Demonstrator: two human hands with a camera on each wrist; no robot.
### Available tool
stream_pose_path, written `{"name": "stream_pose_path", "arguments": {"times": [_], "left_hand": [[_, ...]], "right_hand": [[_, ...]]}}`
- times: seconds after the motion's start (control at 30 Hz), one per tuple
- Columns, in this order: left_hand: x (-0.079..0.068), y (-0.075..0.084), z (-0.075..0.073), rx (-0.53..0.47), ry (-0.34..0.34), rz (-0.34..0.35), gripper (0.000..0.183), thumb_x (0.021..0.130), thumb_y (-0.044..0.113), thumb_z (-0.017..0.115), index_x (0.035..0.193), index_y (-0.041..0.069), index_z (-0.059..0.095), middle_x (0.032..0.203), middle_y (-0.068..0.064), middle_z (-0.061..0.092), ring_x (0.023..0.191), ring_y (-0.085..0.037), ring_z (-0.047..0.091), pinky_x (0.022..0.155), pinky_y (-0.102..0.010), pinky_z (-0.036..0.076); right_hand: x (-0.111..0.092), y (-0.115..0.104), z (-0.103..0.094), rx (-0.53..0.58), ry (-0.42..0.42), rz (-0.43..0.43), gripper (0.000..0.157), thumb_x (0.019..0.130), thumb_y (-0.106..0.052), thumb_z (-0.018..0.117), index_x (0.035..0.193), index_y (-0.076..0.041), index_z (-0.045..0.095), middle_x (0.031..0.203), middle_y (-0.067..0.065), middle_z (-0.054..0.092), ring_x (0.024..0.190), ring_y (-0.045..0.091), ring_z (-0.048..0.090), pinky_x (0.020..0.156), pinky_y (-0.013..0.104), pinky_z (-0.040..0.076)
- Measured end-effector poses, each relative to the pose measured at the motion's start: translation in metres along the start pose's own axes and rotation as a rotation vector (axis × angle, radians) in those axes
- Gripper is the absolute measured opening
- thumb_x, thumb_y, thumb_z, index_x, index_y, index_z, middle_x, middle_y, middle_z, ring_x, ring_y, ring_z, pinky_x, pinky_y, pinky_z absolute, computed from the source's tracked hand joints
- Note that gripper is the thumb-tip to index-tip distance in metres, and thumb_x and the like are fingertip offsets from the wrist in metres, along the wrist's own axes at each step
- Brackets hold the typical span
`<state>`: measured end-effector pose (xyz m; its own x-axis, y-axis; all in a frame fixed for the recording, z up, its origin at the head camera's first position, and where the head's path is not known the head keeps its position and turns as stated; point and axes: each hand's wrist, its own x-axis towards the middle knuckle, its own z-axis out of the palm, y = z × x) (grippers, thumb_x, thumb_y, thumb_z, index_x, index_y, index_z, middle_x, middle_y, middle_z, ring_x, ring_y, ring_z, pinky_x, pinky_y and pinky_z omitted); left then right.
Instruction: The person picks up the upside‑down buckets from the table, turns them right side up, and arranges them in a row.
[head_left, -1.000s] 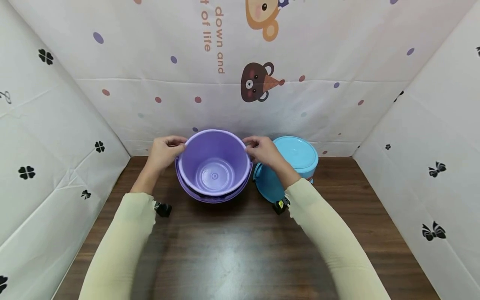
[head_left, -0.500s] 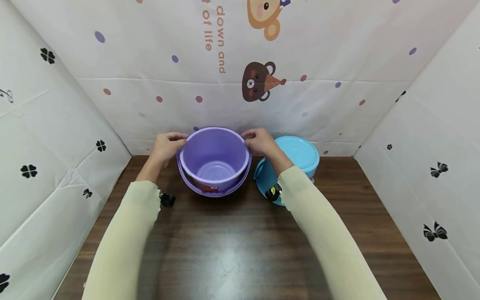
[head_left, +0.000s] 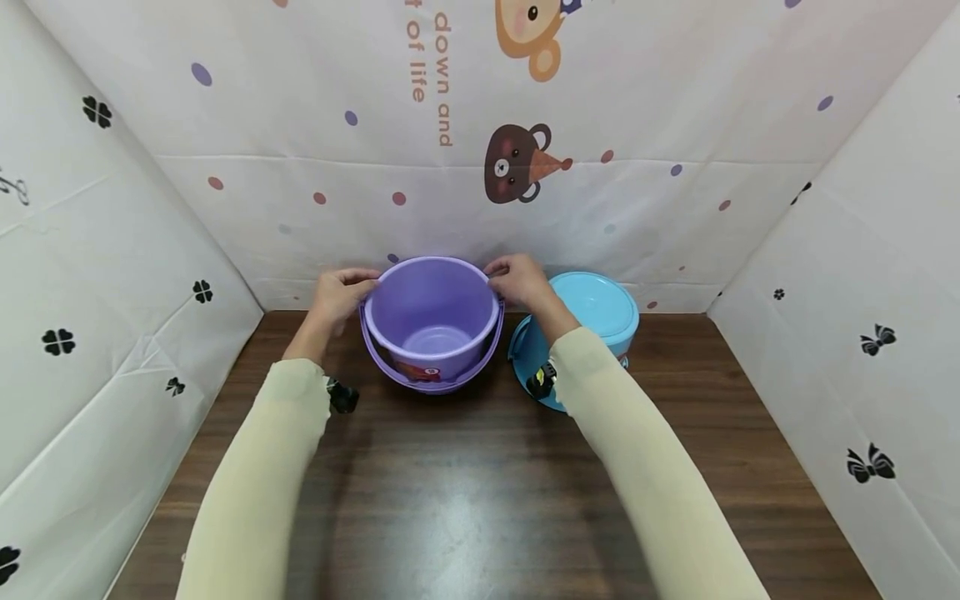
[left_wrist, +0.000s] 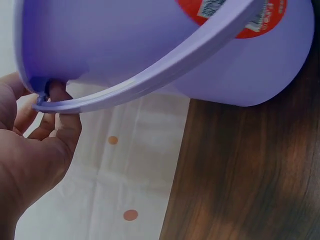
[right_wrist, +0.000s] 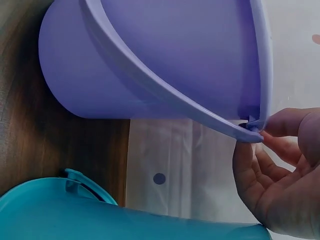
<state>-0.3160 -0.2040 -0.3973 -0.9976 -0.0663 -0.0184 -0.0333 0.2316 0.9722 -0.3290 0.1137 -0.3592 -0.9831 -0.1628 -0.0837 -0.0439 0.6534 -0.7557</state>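
You have the bucket [head_left: 431, 300] between and below your left grip [head_left: 339, 292] and right grip [head_left: 522, 283], both clamped on its opposite sides.

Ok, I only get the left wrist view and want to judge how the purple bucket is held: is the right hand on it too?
Observer: Yes. In the right wrist view, the right hand grips the purple bucket at its rim, by the end of the handle.
Operator: And what else is on that side?
Observer: A blue container, partly hidden behind the right arm in the head view.
Operator: Can you see into the purple bucket?
Observer: Yes, the head view looks in through its open top and shows its bottom.
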Motion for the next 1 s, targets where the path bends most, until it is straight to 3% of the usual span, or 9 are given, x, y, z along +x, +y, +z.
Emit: {"name": "stream_pose_path", "arguments": {"times": [0.2,0.4,0.53,0.7,0.77,1.0], "left_hand": [[-0.001,-0.003,0.004,0.015,0.023,0.024,0.034,0.099,0.015,0.068,0.127,-0.004,0.07,0.098,0.006,0.067,0.085,-0.002,0.061,0.073,-0.013,0.054],[-0.012,-0.002,-0.002,0.025,0.019,0.055,0.045,0.102,0.024,0.065,0.137,-0.004,0.062,0.098,0.005,0.063,0.082,-0.001,0.061,0.068,-0.013,0.055],[-0.026,-0.002,-0.008,0.082,0.017,0.112,0.049,0.102,0.024,0.064,0.141,-0.004,0.058,0.114,-0.011,0.065,0.085,0.003,0.062,0.07,-0.015,0.058],[-0.045,-0.001,-0.011,0.178,0.03,0.161,0.049,0.098,0.019,0.069,0.14,-0.005,0.059,0.127,-0.028,0.065,0.088,0.007,0.059,0.069,-0.015,0.056],[-0.05,-0.002,-0.012,0.169,0.015,0.154,0.051,0.097,0.017,0.07,0.141,-0.005,0.058,0.129,-0.029,0.064,0.089,0.008,0.059,0.069,-0.014,0.056],[-0.059,-0.012,-0.01,0.011,-0.038,0.103,0.057,0.095,0.014,0.074,0.145,-0.003,0.054,0.139,-0.027,0.057,0.093,0.005,0.062,0.077,-0.016,0.059]], "right_hand": [[-0.002,0.003,0.005,-0.086,0.056,-0.048,0.033,0.095,-0.015,0.058,0.124,-0.007,0.072,0.124,0.014,0.072,0.112,0.026,0.066,0.095,0.037,0.056],[-0.018,0.008,0.011,-0.006,0.075,-0.044,0.049,0.1,-0.023,0.057,0.145,-0.002,0.054,0.14,0.018,0.062,0.131,0.031,0.059,0.111,0.044,0.048],[-0.034,0.014,0.017,0.056,0.098,-0.061,0.057,0.103,-0.026,0.059,0.153,-0.004,0.044,0.15,0.018,0.053,0.139,0.033,0.053,0.115,0.045,0.044],[-0.056,0.016,0.027,0.013,0.163,-0.116,0.064,0.102,-0.029,0.063,0.155,-0.003,0.04,0.151,0.021,0.048,0.14,0.035,0.049,0.115,0.049,0.044],[-0.062,0.017,0.031,0.021,0.183,-0.12,0.066,0.101,-0.029,0.064,0.156,-0.003,0.038,0.153,0.021,0.046,0.142,0.036,0.047,0.115,0.049,0.044],[-0.07,0.029,0.048,0.273,0.249,-0.122,0.063,0.099,-0.022,0.068,0.154,-0.003,0.042,0.152,0.021,0.044,0.14,0.035,0.05,0.115,0.046,0.046]]}}
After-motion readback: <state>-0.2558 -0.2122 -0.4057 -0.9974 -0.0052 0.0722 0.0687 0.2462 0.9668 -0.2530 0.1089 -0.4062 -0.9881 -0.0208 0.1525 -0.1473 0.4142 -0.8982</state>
